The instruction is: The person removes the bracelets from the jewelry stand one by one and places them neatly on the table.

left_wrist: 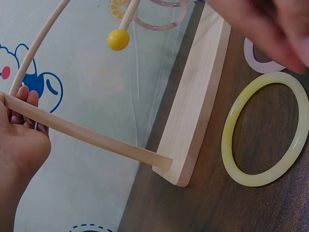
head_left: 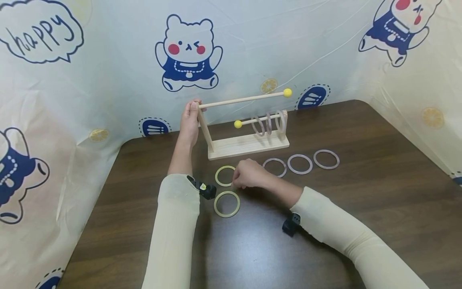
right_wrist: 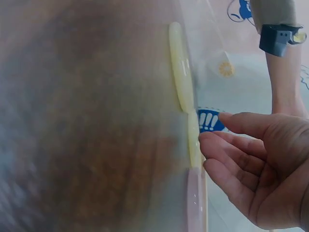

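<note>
My left hand [head_left: 189,122] grips the top of the tall post [head_left: 205,130] on a wooden ring stand [head_left: 249,146], where a long rod [head_left: 245,99] starts. In the head view, the fingertips of my right hand [head_left: 250,173] are at the right edge of the upper yellow ring [head_left: 217,177], which lies flat on the table. The right wrist view shows that hand's thumb and fingers parted, with nothing between them. Just nearer than the upper ring lies a second yellow ring [head_left: 216,206]. Several pale purple rings hang on the stand's short rod [head_left: 248,121].
Three purple rings lie in a row right of my right hand: one close by [head_left: 275,159], a middle one [head_left: 300,155] and a far one [head_left: 326,151]. Yellow balls cap the long rod [head_left: 287,92] and short rod [head_left: 238,124]. A printed cloth [head_left: 245,48] hangs behind the brown table [head_left: 361,208].
</note>
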Motion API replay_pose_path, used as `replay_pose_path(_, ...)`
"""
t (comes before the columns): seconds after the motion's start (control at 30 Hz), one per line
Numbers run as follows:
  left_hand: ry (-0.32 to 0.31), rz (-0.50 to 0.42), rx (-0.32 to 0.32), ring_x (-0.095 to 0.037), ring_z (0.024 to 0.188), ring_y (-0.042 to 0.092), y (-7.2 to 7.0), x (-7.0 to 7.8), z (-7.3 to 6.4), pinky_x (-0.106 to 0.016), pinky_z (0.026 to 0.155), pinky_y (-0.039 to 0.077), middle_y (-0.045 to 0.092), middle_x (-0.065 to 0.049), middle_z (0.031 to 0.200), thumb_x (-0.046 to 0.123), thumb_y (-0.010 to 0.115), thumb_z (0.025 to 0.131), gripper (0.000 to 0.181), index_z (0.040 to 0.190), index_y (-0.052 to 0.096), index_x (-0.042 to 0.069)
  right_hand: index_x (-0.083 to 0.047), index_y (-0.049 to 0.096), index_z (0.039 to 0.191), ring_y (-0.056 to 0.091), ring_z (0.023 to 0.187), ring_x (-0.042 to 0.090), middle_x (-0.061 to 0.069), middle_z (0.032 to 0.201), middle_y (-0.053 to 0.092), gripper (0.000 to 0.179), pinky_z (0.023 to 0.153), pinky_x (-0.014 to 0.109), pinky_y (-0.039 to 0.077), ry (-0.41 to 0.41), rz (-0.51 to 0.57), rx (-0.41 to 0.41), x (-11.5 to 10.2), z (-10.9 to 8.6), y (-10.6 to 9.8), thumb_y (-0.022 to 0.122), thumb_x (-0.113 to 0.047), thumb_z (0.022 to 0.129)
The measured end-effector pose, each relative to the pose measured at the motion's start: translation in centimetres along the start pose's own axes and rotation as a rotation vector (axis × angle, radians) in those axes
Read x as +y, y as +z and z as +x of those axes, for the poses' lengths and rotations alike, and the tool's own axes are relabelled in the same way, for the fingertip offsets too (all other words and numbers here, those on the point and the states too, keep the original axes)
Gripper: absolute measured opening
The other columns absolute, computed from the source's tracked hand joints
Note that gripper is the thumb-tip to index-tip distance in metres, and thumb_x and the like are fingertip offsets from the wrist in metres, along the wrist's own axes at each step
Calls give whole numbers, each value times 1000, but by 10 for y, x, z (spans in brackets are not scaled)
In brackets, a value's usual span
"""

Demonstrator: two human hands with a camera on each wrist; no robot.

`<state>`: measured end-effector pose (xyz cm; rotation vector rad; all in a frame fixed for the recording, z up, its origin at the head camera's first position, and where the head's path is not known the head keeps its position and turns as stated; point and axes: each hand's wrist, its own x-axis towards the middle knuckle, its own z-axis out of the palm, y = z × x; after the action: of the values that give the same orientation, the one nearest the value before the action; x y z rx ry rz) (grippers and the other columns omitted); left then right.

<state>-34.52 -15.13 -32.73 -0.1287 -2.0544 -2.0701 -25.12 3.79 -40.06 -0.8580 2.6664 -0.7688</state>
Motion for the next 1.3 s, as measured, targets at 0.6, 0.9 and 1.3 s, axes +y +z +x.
replay_pose_path(0.6,-17,23,-4,-18,115,45,-1,1,-1,-32,102,26,52,-2,111,37,33,98,37,121,48,13,-8,74,87,64,70,13,1,77,70,14,63,28,47,83,90,449,12,-1,-27,72,-21,81)
replay_pose_path(0.9,-11,4,-4,-19,116,44,0,2,-1,-31,102,26,54,-2,106,36,33,99,34,119,49,13,-2,69,101,66,81,21,9,89,70,24,69,34,49,73,102,597,21,-1,-43,70,-17,83)
replay_pose_path(1.3,3,-15,4,-19,113,46,0,0,0,-32,100,27,53,-1,103,34,34,99,32,116,50,12,-1,65,111,64,78,24,12,96,68,35,71,39,47,70,50,869,39,7,-62,73,-17,81)
